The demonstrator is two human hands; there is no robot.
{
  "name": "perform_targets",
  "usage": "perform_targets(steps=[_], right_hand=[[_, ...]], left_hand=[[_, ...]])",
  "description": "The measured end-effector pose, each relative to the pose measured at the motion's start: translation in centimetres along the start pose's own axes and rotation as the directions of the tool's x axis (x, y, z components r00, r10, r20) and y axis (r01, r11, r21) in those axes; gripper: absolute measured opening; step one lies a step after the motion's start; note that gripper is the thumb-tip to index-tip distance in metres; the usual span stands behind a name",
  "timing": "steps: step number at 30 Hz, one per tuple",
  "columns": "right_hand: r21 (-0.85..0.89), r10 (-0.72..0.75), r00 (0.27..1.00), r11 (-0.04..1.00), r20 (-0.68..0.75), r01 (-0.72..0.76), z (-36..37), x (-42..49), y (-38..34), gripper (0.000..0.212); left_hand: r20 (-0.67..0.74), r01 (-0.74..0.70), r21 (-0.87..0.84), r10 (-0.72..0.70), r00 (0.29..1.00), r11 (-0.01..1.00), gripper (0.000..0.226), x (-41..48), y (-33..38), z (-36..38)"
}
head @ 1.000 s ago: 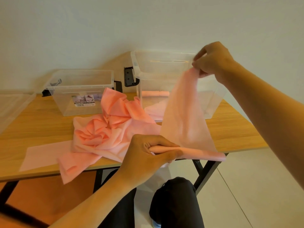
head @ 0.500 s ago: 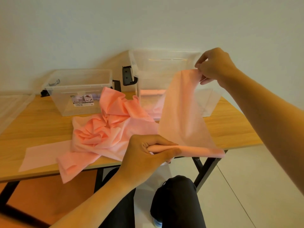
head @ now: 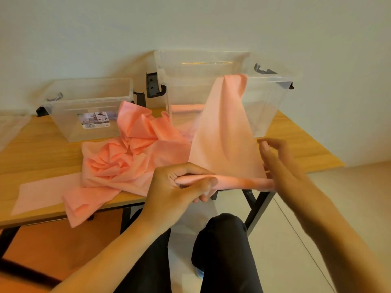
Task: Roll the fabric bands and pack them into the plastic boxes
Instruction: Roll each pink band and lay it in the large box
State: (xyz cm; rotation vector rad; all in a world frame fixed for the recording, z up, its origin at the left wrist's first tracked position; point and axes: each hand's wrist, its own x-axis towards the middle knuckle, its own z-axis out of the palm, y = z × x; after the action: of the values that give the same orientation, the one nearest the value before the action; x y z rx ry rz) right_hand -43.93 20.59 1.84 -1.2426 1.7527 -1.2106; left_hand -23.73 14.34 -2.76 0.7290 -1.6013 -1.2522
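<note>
The left hand point(head: 179, 187) grips the rolled pink fabric band point(head: 224, 134) at the near edge of the table point(head: 42, 149) (loose end standing before the right box point(head: 190, 85)). The right hand point(head: 275, 161), fingers bent, touches its right end; grip unclear.

My left hand point(head: 179, 187) is curled, thumb on top, and it pinches the rolled end of the fabric band point(head: 224, 134). The forearm comes up from lower left. My right hand point(head: 275, 161) is at the roll's other end, fingers loosely bent and blurred, grip unclear. The right forearm comes in from lower right.
</note>
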Motion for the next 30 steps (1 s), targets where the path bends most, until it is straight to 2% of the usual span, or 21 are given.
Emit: perform_targets(steps=[3, 6, 10, 13, 17, 23, 30], right_hand=[[0.149, 0.030, 0.991, 0.988, 0.127, -0.049, 0.6, -2.0, 1.8, 0.047], [0.262, -0.017, 0.995, 0.965, 0.102, -0.011, 0.8, -2.8, 2.8, 0.044], [0.214, -0.114, 0.991, 0.972, 0.076, 0.095, 0.8, -3.3, 3.8, 0.031], [0.232, -0.140, 0.990, 0.964, 0.034, 0.129, 0.7, -3.5, 4.4, 0.029], [0.243, -0.164, 0.986, 0.956, -0.026, 0.165, 1.0, -3.6, 4.7, 0.026], [0.225, -0.185, 0.981, 0.955, -0.054, 0.192, 1.3, -3.3, 4.5, 0.024], [0.292, -0.205, 0.977, 0.932, -0.064, 0.215, 1.4, -2.9, 4.3, 0.018]], left_hand=[[-0.006, 0.050, -0.026, -0.050, 0.999, 0.998, 0.012, -0.3, -0.3, 0.2], [-0.027, 0.084, -0.041, -0.086, 0.996, 0.996, 0.013, -0.7, -0.7, 0.2], [-0.016, 0.067, 0.014, -0.067, 0.998, 0.998, 0.012, -1.1, -0.9, -0.3], [0.013, 0.053, 0.069, -0.054, 0.998, 0.996, 0.019, -1.3, -0.8, -0.7], [0.042, 0.053, 0.061, -0.056, 0.998, 0.997, 0.027, -1.4, -0.5, -1.0], [0.070, 0.039, 0.069, -0.043, 0.997, 0.997, 0.014, -1.1, -0.2, -1.1], [0.087, 0.030, 0.068, -0.036, 0.996, 0.997, 0.017, -0.4, 0.3, -1.1]])
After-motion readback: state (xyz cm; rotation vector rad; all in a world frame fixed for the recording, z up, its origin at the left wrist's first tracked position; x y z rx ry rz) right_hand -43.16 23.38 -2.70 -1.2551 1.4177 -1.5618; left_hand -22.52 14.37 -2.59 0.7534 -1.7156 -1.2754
